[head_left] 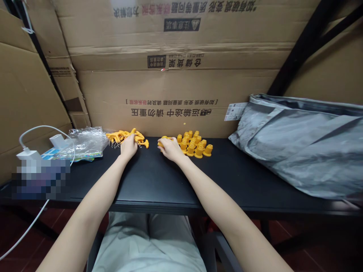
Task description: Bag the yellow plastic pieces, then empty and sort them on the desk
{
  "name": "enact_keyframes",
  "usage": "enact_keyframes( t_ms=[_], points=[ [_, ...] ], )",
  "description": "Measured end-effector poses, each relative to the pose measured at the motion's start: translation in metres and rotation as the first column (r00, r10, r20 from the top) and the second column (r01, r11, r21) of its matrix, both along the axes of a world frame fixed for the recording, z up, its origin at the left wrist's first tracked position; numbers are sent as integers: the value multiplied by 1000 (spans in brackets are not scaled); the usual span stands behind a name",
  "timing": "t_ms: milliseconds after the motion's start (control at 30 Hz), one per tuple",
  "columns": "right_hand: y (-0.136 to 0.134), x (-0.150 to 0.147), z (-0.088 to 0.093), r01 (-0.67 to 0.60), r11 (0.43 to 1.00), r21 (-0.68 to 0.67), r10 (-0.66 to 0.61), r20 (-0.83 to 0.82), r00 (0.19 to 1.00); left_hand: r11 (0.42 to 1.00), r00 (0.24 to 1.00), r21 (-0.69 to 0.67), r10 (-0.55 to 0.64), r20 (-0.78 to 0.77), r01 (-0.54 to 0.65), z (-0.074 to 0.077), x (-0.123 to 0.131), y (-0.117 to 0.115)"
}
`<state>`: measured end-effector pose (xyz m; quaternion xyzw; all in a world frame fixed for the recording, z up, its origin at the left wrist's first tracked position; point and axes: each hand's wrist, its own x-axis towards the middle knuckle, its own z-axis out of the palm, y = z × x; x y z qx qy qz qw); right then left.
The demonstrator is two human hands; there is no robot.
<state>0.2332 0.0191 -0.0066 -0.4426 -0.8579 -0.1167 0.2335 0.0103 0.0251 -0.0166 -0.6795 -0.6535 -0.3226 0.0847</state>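
My left hand (pixel 129 146) is at the pile of yellow-handled corkscrews (pixel 117 136), its fingers closed on one corkscrew whose yellow handle (pixel 133 131) pokes up past them. Metal spirals stick out below several handles. One loose corkscrew (pixel 145 144) lies just right of that hand. Further right, my right hand (pixel 171 149) is closed over yellow plastic (pixel 160 143) at the left edge of a group of yellow cup-shaped plastic pieces (pixel 199 151). The fingers hide most of what it grips, so its exact shape cannot be made out.
Clear plastic bags (pixel 85 141) lie on the black table (pixel 159 181) at the left, near a white charger (pixel 28 156) with a cable. A large grey bag (pixel 300 147) fills the right side. Cardboard (pixel 181 87) stands upright along the back edge.
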Motion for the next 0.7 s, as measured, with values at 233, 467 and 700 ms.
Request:
enact_keyframes(
  t_ms=[233, 467, 700],
  points=[
    [-1, 0, 1, 0, 1000, -31, 0, -2, 1000, 972, 997, -231, 28, -76, -45, -13, -3, 9],
    [-5, 4, 17, 113, 991, 72, -105, -103, 989, 980, 999, -194, 40, -14, -42, -16, -6, 16],
    [-9, 50, 60, 509, 850, -135, -522, -345, 780, 997, 997, -64, 29, -70, -33, -18, -7, 15]
  ],
)
